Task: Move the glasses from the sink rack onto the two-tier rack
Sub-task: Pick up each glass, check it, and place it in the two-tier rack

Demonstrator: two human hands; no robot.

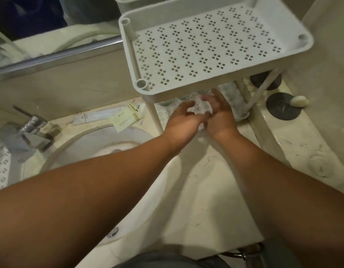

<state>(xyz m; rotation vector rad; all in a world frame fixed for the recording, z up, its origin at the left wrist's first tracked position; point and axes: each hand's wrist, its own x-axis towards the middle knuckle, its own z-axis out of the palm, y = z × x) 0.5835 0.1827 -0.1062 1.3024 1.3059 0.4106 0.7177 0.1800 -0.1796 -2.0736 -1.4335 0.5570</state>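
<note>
Glasses: several stand in a row on the lower tier of the two-tier rack, only parts showing under the front edge of the upper tier, at about 12 o'clock from the hands. Upper tier bare, perforated.

Left hand and right hand: both reach onto the lower tier, side by side, nearly touching. Fingers loosely spread and slightly curled; neither plainly grips a glass. Blurred, so whether a fingertip touches one I cannot tell.

Judgement: a placing step on the lower tier, or nudging the row. To do it well, keep glasses upright, seat them flat on the perforated floor, keep knuckles low under the upper tier, and draw the hands straight back toward 6 o'clock without brushing the row.

Outward: the rack's legs stand on the marble counter. Sink basin at 9 o'clock, tap beyond it. Sachets at 10 o'clock. Soap at 2 o'clock.
</note>
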